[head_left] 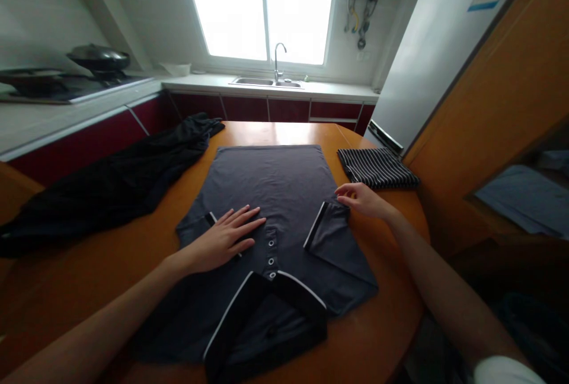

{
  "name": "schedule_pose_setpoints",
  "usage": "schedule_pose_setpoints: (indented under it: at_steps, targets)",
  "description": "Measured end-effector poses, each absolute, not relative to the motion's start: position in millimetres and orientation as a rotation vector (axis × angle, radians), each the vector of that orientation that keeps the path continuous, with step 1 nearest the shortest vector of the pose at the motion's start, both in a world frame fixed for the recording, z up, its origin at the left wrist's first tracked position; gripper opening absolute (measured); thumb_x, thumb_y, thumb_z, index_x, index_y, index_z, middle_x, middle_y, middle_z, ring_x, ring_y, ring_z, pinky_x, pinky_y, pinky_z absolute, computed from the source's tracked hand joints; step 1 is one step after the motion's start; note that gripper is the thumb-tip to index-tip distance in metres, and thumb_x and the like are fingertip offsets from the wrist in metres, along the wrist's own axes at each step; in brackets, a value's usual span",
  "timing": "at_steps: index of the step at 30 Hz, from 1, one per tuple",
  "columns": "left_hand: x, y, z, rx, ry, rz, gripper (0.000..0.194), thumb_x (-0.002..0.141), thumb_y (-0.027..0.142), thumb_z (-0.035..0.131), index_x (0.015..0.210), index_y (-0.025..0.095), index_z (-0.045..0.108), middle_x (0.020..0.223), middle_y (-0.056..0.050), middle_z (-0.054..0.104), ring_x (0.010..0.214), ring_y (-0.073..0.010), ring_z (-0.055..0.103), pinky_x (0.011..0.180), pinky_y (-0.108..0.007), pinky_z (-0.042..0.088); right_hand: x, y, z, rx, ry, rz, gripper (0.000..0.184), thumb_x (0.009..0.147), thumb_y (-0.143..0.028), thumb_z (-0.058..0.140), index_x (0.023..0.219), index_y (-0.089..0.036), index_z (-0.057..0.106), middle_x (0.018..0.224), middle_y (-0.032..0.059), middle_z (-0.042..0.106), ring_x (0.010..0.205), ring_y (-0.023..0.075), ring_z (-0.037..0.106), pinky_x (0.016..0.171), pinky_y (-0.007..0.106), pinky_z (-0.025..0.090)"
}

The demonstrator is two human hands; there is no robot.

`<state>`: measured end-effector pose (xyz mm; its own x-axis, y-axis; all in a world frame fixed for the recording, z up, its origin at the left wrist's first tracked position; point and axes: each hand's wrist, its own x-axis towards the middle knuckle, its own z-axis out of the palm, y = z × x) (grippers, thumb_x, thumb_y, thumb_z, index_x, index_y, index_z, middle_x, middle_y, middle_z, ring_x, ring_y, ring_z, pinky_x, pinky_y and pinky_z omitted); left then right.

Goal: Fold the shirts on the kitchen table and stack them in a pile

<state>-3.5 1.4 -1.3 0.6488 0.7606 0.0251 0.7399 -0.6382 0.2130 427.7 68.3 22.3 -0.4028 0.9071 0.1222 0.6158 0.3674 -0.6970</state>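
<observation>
A dark grey polo shirt [271, 188] lies front side up, its black, white-edged collar towards me and its hem at the far side. Both short sleeves are folded inward over the chest. My left hand [231, 233] rests flat on the left sleeve and chest, fingers spread, beside the button placket [271, 253]. At the right edge of the shirt, my right hand [358, 199] has thumb and fingertips close together by the corner of the folded right sleeve [329, 227]. Whatever cloth lies between those fingertips is too small to make out.
The shirt lies on a round wooden table [391, 242]. A folded black-and-white striped cloth [377, 168] sits at its right, a heap of black clothing [115, 176] at its left. Behind are a counter with a sink [255, 82], a stove [71, 90] and a fridge [409, 52].
</observation>
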Motion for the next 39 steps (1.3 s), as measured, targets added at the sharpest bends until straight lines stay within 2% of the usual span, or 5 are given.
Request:
schedule_pose_setpoints:
  at_steps: [13, 19, 25, 32, 39]
  targets:
    - [116, -30, 71, 2.743, 0.603, 0.271, 0.035, 0.098, 0.031, 0.059, 0.132, 0.027, 0.06, 0.14, -0.005, 0.058, 0.129, -0.0218, 0.054, 0.112, -0.035, 0.04, 446, 65, 4, -1.244, -2.324, 0.806, 0.031, 0.093, -0.039, 0.053, 0.07, -0.018, 0.059, 0.078, 0.0017, 0.052, 0.072, 0.0154, 0.05, 0.069, 0.028, 0.041]
    - [187, -33, 52, 3.023, 0.406, 0.13, 0.032, 0.094, 0.027, 0.064, 0.125, 0.021, 0.06, 0.118, -0.008, 0.063, 0.108, -0.0229, 0.059, 0.093, -0.034, 0.047, 452, 69, 1, -1.269, -2.329, 0.756, 0.036, 0.095, -0.035, 0.048, 0.063, -0.02, 0.048, 0.074, 0.0005, 0.048, 0.073, 0.0154, 0.048, 0.073, 0.028, 0.041]
    - [199, -30, 35, 3.159, 0.309, 0.088, 0.013, 0.098, 0.015, 0.051, 0.104, 0.017, 0.063, 0.1, -0.007, 0.063, 0.09, -0.0196, 0.059, 0.083, -0.03, 0.047, 448, 73, -10, -1.408, -2.3, 0.648, 0.032, 0.094, -0.033, 0.055, 0.066, -0.018, 0.06, 0.082, 0.0034, 0.058, 0.078, 0.0153, 0.054, 0.077, 0.026, 0.041]
    - [194, 5, 44, 2.861, 0.481, 0.257, 0.017, 0.099, 0.03, 0.053, 0.106, 0.022, 0.067, 0.095, -0.003, 0.064, 0.09, -0.0168, 0.062, 0.083, -0.025, 0.048, 448, 78, -22, -1.488, -2.22, 0.581, 0.029, 0.084, -0.043, 0.072, 0.067, -0.019, 0.069, 0.087, 0.0039, 0.063, 0.081, 0.0163, 0.058, 0.075, 0.026, 0.042]
    - [216, 87, 17, 2.579, 1.036, 0.217, 0.034, 0.086, 0.045, 0.068, 0.106, 0.017, 0.068, 0.103, -0.008, 0.06, 0.096, -0.0238, 0.059, 0.09, -0.035, 0.047, 447, 77, -19, -1.485, -2.209, 0.587, 0.035, 0.084, -0.048, 0.069, 0.066, -0.018, 0.068, 0.083, 0.0038, 0.062, 0.076, 0.0156, 0.057, 0.071, 0.026, 0.043]
